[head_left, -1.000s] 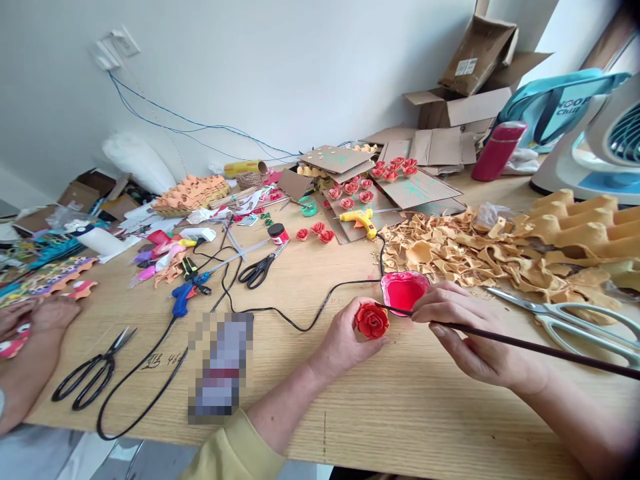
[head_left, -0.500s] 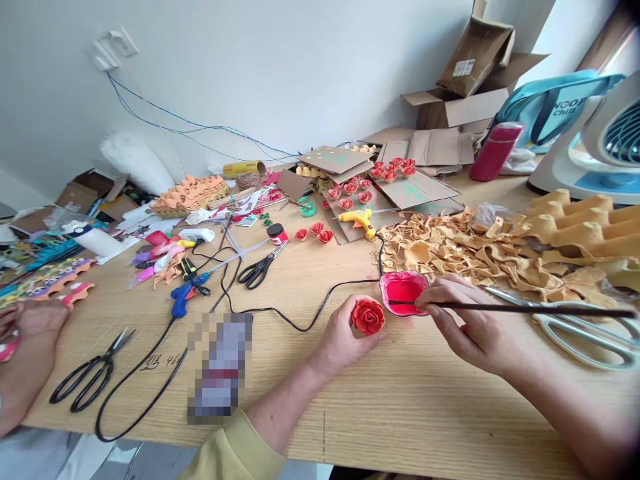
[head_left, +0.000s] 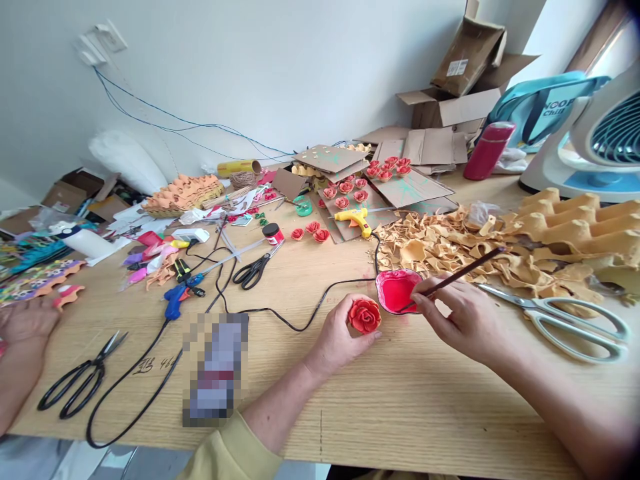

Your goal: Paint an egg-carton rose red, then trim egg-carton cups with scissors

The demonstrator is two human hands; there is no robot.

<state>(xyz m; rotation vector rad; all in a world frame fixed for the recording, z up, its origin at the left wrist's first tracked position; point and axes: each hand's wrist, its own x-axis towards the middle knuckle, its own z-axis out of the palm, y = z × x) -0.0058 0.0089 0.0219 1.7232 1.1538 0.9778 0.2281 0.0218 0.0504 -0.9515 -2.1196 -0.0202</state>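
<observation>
At the near centre of the table [head_left: 390,400], left hand [head_left: 336,337] is curled round a red rose [head_left: 365,316], thumb and fingers closed on its sides, bloom up. Right hand [head_left: 463,317] pinches a slim brush [head_left: 465,270], tip down at the near side of the red paint dish [head_left: 381,293]. Judged progress: inner petals look coated; tan at the outer edge is perhaps left; underside hidden. Farther off, loose flowers [head_left: 321,236] appear already coloured. Rose lies within the left hand's grip, left of the right hand and apart from it.
</observation>
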